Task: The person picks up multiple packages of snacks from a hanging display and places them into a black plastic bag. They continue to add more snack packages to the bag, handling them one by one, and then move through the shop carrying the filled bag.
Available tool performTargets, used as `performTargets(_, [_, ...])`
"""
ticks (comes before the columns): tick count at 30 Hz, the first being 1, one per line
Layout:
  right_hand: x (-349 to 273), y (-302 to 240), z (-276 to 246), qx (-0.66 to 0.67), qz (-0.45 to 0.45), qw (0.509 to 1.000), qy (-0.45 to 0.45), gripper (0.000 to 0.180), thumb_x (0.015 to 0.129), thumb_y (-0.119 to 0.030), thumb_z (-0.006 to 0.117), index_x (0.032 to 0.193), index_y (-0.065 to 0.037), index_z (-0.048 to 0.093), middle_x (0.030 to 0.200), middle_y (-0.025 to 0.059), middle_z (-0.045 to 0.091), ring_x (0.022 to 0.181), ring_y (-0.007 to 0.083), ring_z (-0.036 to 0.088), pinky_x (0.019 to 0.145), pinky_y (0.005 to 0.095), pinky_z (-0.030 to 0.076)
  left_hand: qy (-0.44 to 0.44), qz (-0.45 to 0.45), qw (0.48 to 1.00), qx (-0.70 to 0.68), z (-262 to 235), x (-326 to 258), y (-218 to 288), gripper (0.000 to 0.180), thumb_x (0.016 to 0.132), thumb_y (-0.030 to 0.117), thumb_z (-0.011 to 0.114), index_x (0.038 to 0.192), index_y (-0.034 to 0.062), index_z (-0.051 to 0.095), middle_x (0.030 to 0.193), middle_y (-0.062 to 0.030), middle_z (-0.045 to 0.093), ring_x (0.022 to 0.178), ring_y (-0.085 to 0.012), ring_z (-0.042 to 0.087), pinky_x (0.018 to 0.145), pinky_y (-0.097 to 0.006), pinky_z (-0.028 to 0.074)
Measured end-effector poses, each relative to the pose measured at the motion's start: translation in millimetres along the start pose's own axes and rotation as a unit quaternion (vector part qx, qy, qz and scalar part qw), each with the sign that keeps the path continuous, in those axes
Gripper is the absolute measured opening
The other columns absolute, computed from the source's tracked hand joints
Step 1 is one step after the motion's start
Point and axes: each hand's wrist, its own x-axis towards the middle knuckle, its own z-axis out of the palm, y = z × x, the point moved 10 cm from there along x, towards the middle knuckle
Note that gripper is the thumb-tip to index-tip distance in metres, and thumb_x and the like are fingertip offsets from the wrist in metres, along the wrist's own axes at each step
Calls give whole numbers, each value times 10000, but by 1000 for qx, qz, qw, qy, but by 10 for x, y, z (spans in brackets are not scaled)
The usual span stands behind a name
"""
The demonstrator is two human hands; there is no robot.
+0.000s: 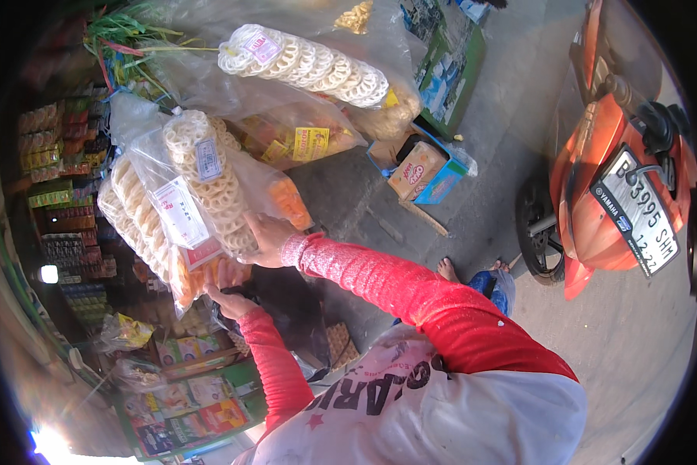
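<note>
Clear plastic bags of snacks hang in a bunch in front of me. My right hand (267, 240) is at the right edge of a long bag of pale ring crackers (201, 147), its thumb and fingers closed on the plastic. Lower down, my left hand (232, 302) has its fingers at the bottom edge of a bag of orange snacks (197, 283), and the far fingertips are partly hidden. Beside these hang a bag of long pale crackers (135, 221) and another orange-filled bag (288, 201). A dark plastic bag (290, 298) hangs just right of my left hand.
Above lie a bag of white ring crackers (306, 66) and one with a yellow label (298, 139). Small sachets (42, 147) line the stall's left side, with packets (193, 411) below. A blue carton (434, 174) sits on the ground. An orange motorcycle (604, 194) stands right.
</note>
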Motion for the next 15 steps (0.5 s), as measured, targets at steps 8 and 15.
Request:
performTargets(8, [-132, 135, -281, 30, 5, 999, 44, 909, 808, -399, 745, 1461, -7, 249, 1445, 242, 388, 1343, 365, 399, 1103, 423, 352, -45, -27, 999, 2, 105, -103, -34, 689, 1013, 568, 250, 1373, 9, 432, 1258, -235, 590, 1126, -287, 600, 962, -377, 473])
performTargets(15, [-419, 402, -768, 20, 39, 994, 103, 920, 809, -395, 733, 1492, -38, 231, 1480, 223, 355, 1386, 349, 345, 1128, 424, 321, -136, -57, 989, -27, 474, -441, -241, 664, 1036, 516, 195, 1356, -14, 437, 1232, -221, 611, 1108, -284, 605, 978, -359, 453])
